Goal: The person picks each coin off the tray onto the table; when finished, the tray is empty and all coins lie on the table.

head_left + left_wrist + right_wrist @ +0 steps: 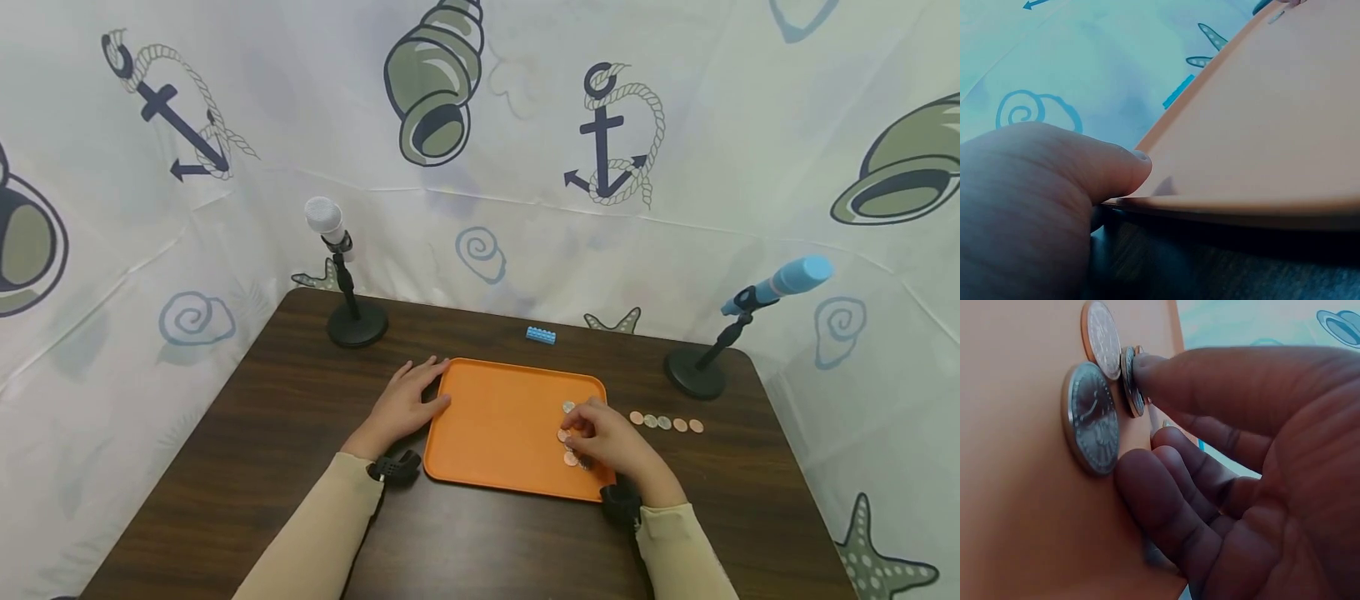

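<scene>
My left hand (408,402) rests at the left side of an orange tray (495,425), fingers spread and straight. In the left wrist view its thumb (1116,167) lies over the tray's rim; the other fingers are hidden. My right hand (611,437) is over the tray's right part, fingers curled down among several coins. The right wrist view shows its thumb against a silver coin (1129,384); the far side of this grip is partly hidden. Beside it lie another silver coin (1093,422) and a copper coin (1102,337). One more coin (568,407) lies beyond the hand.
Right of the tray, a row of several copper and silver coins (665,422) lies on the dark wooden table (480,542). Behind the tray is a blue toy brick (541,335). A white microphone on a stand (357,323) and a blue one on a stand (696,373) flank it.
</scene>
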A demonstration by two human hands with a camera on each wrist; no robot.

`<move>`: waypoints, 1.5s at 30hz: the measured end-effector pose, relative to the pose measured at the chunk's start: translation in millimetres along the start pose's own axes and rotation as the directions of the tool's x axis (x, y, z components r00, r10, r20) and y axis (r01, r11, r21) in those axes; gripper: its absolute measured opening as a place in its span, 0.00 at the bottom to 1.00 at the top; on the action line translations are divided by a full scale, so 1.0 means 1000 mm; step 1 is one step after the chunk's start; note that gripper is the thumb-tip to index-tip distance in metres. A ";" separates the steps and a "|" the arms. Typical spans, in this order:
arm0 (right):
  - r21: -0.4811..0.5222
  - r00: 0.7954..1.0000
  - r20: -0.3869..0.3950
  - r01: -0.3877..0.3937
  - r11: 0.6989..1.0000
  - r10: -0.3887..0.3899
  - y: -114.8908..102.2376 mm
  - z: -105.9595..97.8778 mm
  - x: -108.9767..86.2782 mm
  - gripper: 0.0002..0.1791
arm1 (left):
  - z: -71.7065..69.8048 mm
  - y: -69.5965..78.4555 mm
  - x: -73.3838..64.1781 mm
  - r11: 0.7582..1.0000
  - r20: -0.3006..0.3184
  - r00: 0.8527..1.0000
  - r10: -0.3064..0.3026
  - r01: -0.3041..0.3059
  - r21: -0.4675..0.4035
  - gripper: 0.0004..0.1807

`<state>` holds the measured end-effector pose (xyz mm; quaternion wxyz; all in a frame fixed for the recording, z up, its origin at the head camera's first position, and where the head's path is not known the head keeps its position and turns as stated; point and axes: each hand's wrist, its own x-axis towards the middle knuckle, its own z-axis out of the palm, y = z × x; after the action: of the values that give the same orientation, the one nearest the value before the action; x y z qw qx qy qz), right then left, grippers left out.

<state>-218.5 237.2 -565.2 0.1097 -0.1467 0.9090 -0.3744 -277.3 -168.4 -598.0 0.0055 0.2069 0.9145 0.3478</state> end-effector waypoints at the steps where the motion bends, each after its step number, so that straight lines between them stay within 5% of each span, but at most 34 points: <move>1: 0.005 1.000 0.001 0.001 1.000 -0.001 0.000 0.000 0.000 0.05 | 0.000 0.000 0.000 1.000 0.000 1.000 0.001 -0.001 0.000 0.38; 9: 0.120 0.999 0.020 -0.046 0.992 0.044 0.001 0.004 0.000 0.07 | 0.000 0.000 0.000 1.000 -0.005 1.000 0.000 0.000 -0.002 0.38; 17: 0.356 0.991 -0.014 -0.118 0.927 0.132 0.014 0.000 0.002 0.13 | 0.002 -0.002 0.001 1.000 -0.008 1.000 0.004 -0.004 -0.002 0.38; 21: 0.535 0.990 -0.042 -0.093 0.840 0.136 0.029 -0.006 -0.002 0.16 | 0.002 -0.001 0.002 1.000 -0.006 1.000 0.004 -0.004 0.002 0.38; 27: 0.798 0.993 -0.109 0.064 0.600 0.040 0.047 -0.011 -0.012 0.05 | 0.000 0.001 0.001 1.000 0.002 1.000 0.005 -0.005 0.000 0.38; 32: 0.861 0.988 -0.156 0.131 0.491 0.010 0.050 -0.013 -0.016 0.08 | 0.001 0.000 0.001 1.000 -0.005 1.000 0.000 0.000 -0.005 0.39; 36: 0.884 0.983 -0.181 0.155 0.442 0.016 0.053 -0.012 -0.022 0.09 | 0.004 -0.001 0.001 1.000 -0.003 1.000 0.007 -0.007 -0.003 0.39; 45: 0.861 0.957 -0.290 0.253 0.442 0.018 0.061 -0.009 -0.045 0.12 | 0.003 -0.002 0.000 1.000 -0.010 1.000 -0.007 0.007 0.003 0.39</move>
<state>-190.3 299.6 -598.1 0.0251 -0.0810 0.5707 -0.8168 -277.7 -168.4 -601.6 0.0018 0.2017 0.9157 0.3476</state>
